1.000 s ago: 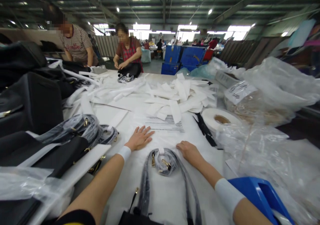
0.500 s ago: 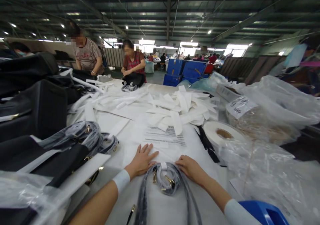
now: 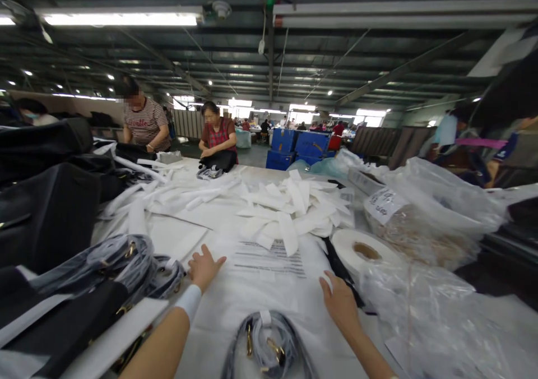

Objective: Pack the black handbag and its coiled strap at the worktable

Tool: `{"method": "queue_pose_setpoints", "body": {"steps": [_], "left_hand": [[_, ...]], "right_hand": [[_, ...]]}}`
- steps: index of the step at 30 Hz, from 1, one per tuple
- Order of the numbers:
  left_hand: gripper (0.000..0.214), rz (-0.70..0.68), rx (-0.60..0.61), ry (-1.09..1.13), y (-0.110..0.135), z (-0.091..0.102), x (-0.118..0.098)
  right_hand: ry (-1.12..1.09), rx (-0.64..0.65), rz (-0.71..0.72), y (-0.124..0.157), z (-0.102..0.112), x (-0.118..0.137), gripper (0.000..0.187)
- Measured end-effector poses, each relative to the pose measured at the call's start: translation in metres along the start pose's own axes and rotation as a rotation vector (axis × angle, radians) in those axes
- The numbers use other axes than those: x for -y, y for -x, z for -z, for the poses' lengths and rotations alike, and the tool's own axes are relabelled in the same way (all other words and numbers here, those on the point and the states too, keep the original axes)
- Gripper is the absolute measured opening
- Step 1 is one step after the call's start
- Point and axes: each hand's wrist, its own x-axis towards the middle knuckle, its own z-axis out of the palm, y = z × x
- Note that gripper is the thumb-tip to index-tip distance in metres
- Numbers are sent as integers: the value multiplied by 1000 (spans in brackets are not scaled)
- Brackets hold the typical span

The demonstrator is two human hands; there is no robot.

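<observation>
My left hand (image 3: 203, 268) rests open on a white dust bag (image 3: 269, 289) at its left edge, beside a bundle of wrapped bag straps (image 3: 121, 261). My right hand (image 3: 339, 303) lies open on the bag's right edge, next to a black strip (image 3: 341, 275). Between my forearms, near the bottom of the view, lies a wrapped dark strap with gold clasps (image 3: 267, 348). Printed text (image 3: 271, 258) shows on the white bag ahead of my hands.
Black handbags (image 3: 46, 211) are stacked at left. A heap of white strips (image 3: 294, 208) covers the table's middle. A white tape roll (image 3: 363, 250) and clear plastic bags (image 3: 424, 216) sit at right. Two people work at the far end, blue crates (image 3: 300, 143) behind.
Both hands have moved apart, left hand leftward and right hand rightward, away from the wrapped strap. The view has tilted upward, so the strap now sits lower.
</observation>
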Motion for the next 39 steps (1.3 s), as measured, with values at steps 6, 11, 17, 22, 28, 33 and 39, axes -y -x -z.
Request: {"method": "queue_pose_setpoints", "body": {"steps": [6, 11, 17, 22, 28, 33, 39], "left_hand": [[59, 13, 157, 30, -30, -14, 2], [31, -58, 146, 29, -35, -23, -7], [23, -190, 88, 62, -52, -34, -37], [30, -234, 59, 33, -67, -29, -49], [60, -417, -26, -69, -14, -6, -40], [62, -788, 302, -135, 63, -15, -23], [70, -881, 511, -230, 73, -13, -8]], "right_hand": [[219, -96, -218, -15, -11, -19, 43], [281, -99, -242, -13, -17, -19, 39], [331, -264, -190, -8, -39, -23, 49], [229, -191, -176, -27, -38, -24, 45], [186, -86, -6, -15, -6, -7, 42], [-12, 206, 466, 35, 2, 11, 30], [-35, 228, 514, 48, 2, 12, 26]]}}
